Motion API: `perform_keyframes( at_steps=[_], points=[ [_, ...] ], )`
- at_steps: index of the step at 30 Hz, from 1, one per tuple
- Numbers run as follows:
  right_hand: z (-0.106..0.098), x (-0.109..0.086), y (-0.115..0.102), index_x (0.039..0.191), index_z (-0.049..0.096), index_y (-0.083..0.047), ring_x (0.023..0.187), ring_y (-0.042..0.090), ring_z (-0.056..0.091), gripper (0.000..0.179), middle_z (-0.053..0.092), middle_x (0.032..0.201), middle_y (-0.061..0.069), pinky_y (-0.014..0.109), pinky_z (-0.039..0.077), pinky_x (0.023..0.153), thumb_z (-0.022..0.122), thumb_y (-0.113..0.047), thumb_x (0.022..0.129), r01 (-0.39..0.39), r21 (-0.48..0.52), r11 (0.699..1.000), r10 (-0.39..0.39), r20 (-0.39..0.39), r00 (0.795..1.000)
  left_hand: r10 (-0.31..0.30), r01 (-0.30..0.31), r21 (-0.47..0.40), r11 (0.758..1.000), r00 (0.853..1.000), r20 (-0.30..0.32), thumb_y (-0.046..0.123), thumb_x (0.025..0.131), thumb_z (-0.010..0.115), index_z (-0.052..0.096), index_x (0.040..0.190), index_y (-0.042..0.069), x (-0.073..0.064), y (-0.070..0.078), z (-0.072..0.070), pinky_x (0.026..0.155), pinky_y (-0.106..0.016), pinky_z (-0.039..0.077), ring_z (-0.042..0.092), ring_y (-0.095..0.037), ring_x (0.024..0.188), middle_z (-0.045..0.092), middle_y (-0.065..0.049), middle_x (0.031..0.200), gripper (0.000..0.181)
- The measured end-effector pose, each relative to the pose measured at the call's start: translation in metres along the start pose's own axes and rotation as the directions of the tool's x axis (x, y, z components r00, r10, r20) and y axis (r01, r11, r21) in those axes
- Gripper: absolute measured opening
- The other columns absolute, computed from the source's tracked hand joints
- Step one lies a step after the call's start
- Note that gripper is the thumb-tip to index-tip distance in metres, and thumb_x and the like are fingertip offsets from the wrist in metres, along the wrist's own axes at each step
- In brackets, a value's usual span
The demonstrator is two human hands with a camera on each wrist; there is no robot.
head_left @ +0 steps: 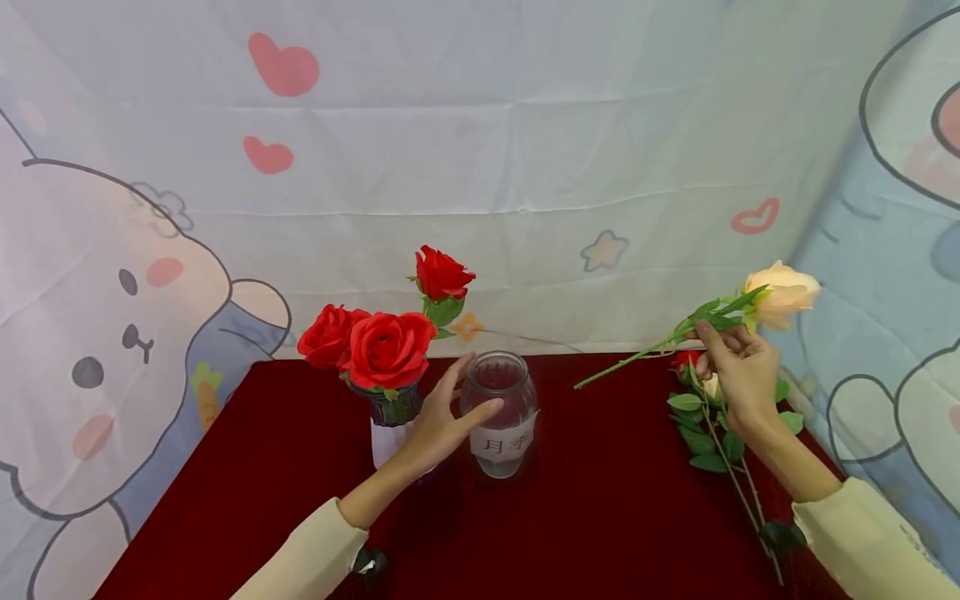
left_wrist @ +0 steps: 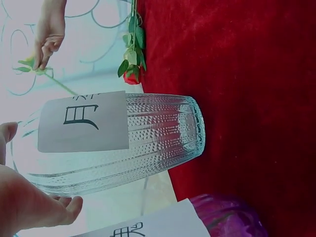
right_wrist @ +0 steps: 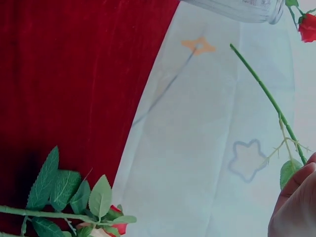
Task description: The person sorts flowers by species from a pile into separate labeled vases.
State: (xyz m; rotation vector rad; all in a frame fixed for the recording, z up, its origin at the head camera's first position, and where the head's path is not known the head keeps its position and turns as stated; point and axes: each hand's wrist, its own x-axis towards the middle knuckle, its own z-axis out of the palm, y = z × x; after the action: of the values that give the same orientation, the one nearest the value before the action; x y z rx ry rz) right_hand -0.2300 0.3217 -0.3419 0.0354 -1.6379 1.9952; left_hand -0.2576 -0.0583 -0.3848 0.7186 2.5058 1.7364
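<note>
My left hand [head_left: 441, 423] holds a clear glass jar [head_left: 501, 410] near its mouth, thumb across the front and fingers along the left side. A white paper label [left_wrist: 84, 122] with black characters wraps the ribbed glass. No flower shows inside this jar. Off to the right, my right hand [head_left: 742, 371] pinches the leafy stem of a pale peach rose [head_left: 783, 293] just below its bloom. The rose is raised, and its green stem [right_wrist: 261, 88] slants down toward the jar, with the tip apart from it.
Left of the jar, a labelled vase [head_left: 386, 442] holds red roses [head_left: 390, 348]. Beneath my right arm, more roses with green leaves [head_left: 705, 446] lie on the dark red cloth [head_left: 585, 517]. A printed curtain [head_left: 510, 167] hangs behind the table.
</note>
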Motion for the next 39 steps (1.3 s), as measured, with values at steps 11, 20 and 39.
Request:
perform_keyframes(
  at_steps=[11,20,39],
  points=[
    [0.006,0.001,-0.011,0.101,0.066,-0.003,0.048,0.008,0.058,0.013,0.079,0.085,-0.003,0.019,0.048,0.049,0.068,-0.016,0.098,-0.084,0.102,0.991,0.079,0.058,0.995,0.001,-0.001,-0.007,1.000,1.000,0.000,0.036,0.093,0.073,0.028,0.161,0.026,0.003,0.000,0.002,0.118,-0.052,0.038,0.038,-0.026,0.149,0.036,-0.003,0.164,0.082],
    [0.023,0.011,-0.024,0.100,0.066,-0.001,0.047,0.009,0.055,0.014,0.079,0.085,0.001,0.018,0.040,0.047,0.069,-0.014,0.097,-0.111,0.238,0.965,0.098,0.066,0.993,-0.020,0.019,0.034,0.999,1.000,0.022,0.042,0.095,0.069,0.027,0.161,0.031,0.002,-0.001,0.001,0.120,-0.058,0.033,0.028,-0.026,0.155,0.030,0.003,0.167,0.079],
    [0.084,-0.005,-0.006,0.092,0.072,-0.011,0.051,0.005,0.056,0.014,0.076,0.081,-0.011,0.018,0.044,0.055,0.066,-0.020,0.101,-0.057,0.010,0.998,0.054,0.194,0.979,0.016,-0.016,0.025,1.000,1.000,0.018,0.036,0.098,0.067,0.029,0.161,0.024,0.002,-0.004,0.004,0.122,-0.061,0.027,0.027,-0.027,0.155,0.033,0.000,0.165,0.075]
  ],
)
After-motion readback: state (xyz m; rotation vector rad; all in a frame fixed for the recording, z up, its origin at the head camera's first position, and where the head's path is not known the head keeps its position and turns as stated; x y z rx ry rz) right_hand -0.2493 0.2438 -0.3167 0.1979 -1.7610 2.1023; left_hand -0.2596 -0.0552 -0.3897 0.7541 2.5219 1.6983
